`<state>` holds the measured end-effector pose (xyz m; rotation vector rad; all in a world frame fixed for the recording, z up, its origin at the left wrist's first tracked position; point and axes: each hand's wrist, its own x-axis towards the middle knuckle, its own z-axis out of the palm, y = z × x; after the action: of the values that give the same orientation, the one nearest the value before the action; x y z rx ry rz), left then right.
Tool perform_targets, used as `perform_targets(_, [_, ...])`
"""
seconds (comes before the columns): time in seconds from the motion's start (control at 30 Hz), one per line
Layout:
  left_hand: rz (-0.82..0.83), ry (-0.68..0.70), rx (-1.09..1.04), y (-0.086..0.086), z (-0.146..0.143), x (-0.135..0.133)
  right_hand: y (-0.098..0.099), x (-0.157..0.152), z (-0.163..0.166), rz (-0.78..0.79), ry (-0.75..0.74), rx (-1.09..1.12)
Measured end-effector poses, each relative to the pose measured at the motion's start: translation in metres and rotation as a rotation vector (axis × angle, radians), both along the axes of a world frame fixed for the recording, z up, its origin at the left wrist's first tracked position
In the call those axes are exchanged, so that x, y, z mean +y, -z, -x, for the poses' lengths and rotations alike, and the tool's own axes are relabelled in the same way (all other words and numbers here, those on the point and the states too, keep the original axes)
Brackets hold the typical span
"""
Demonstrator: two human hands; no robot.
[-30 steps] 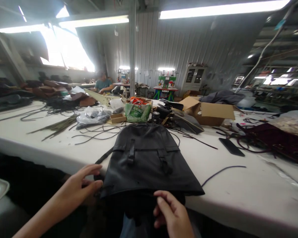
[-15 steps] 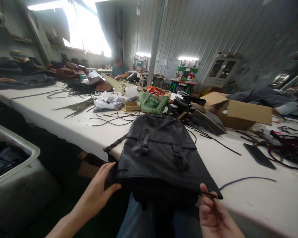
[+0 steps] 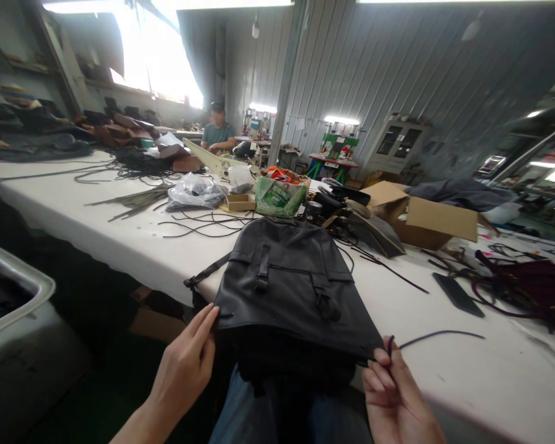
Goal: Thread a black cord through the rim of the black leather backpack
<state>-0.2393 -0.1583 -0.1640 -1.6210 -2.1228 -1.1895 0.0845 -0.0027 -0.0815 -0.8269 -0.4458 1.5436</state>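
Observation:
A black backpack (image 3: 287, 296) lies front side up over the table's near edge, its open mouth facing me above my lap. Two buckled straps run down its front. My left hand (image 3: 189, 354) grips the left corner of the mouth, fingers on top and thumb hidden beneath. At the right corner, my right hand (image 3: 391, 382) pinches a thin black cord (image 3: 391, 346) whose end sticks up between the fingers. A dark cord (image 3: 444, 333) lies on the table just beyond that hand; whether it is the same piece, I cannot tell.
The white table (image 3: 166, 253) carries loose cords, a green bag (image 3: 280, 196), a small cardboard tray (image 3: 240, 202), an open carton (image 3: 439, 219), a dark flat piece (image 3: 457, 295) and a maroon bag (image 3: 522, 283). Left stands a pale bin (image 3: 37, 290). A person (image 3: 219, 132) sits at the back.
My left hand has closed from an open pose onto the backpack's left corner. My right hand has moved up against the right corner, and the cord end now points upward.

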Motion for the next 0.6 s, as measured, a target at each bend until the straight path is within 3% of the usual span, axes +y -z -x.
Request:
perform_targets(0.1, [0.03,-0.027,-0.008,0.004,0.0,0.007,0.01,-0.001,-0.002,-0.016,-0.008,-0.079])
perform_targets(0.23, [0.098,-0.051,-0.159,0.028,0.006,0.017,0.018,-0.004,-0.004,-0.033,-0.008,-0.182])
perform_targets(0.37, [0.022,-0.019,-0.265,0.048,0.01,0.027,0.014,-0.007,-0.001,-0.046,0.03,-0.218])
perform_targets(0.6, [0.037,-0.01,-0.386,0.037,0.009,0.038,0.02,-0.008,-0.002,-0.069,0.004,-0.203])
